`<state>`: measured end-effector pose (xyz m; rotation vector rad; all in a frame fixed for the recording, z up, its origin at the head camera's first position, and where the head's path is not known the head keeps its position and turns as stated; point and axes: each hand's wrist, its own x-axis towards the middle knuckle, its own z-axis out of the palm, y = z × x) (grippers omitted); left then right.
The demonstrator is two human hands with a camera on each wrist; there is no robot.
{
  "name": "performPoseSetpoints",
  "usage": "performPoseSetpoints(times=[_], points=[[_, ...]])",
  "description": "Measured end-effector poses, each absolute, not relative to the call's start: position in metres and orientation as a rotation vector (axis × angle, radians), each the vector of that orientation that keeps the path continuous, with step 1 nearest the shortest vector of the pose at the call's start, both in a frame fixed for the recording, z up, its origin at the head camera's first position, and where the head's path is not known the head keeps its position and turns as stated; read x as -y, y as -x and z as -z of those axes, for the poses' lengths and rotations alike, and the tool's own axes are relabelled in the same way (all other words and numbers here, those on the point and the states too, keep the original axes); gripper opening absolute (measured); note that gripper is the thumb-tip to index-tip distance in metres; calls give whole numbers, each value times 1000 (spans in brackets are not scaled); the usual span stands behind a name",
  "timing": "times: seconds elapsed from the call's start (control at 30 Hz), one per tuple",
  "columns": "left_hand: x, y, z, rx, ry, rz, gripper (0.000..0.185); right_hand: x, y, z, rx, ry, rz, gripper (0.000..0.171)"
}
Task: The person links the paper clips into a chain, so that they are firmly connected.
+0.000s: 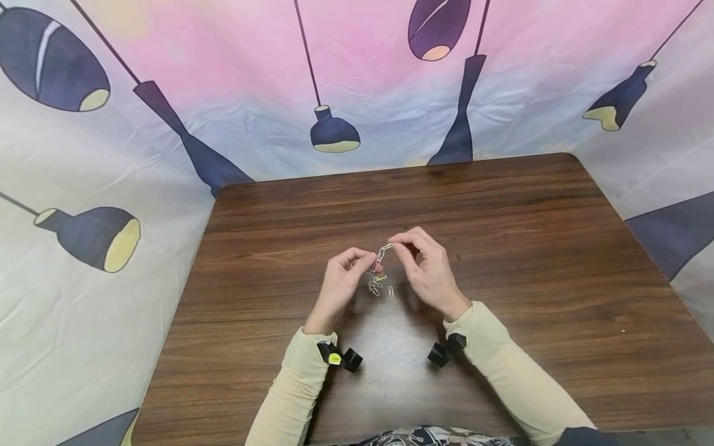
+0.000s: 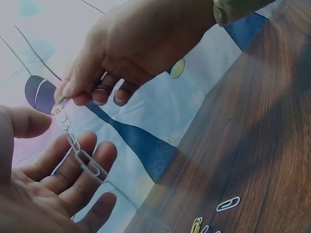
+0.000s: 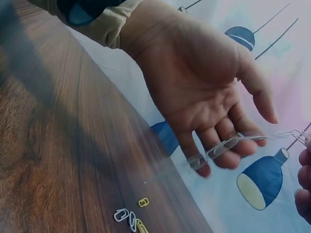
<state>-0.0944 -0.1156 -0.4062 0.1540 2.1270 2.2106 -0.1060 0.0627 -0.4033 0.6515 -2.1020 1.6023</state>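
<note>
Paper-clip chain (image 1: 382, 253), one: your right fingers (image 1: 404, 237) pinch end; left fingers (image 2: 100, 208) relaxed, unclosed; four-plus loose clips (image 1: 391, 292) on worktop (image 1: 502, 217).

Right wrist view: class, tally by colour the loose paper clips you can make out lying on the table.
Yellow paper clips: 2
White paper clips: 2
Total: 4, as far as this view shows; there may be more beyond its lower edge.

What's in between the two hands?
A chain of paper clips stretches between the left hand and the right hand, as the head view shows.
</note>
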Motion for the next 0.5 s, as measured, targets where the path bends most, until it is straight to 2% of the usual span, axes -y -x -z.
performPoseSetpoints(times=[0.17, 0.4, 0.5], points=[[115, 95, 407, -2092, -234, -2172, 24, -64, 105, 404, 2123, -725, -1639, 15], [112, 83, 371, -2191, -265, -2059, 23, -58, 87, 371, 2140, -793, -1738, 14], [113, 86, 378, -2144, -286, -2078, 22, -57, 88, 373, 2145, -794, -1751, 15]])
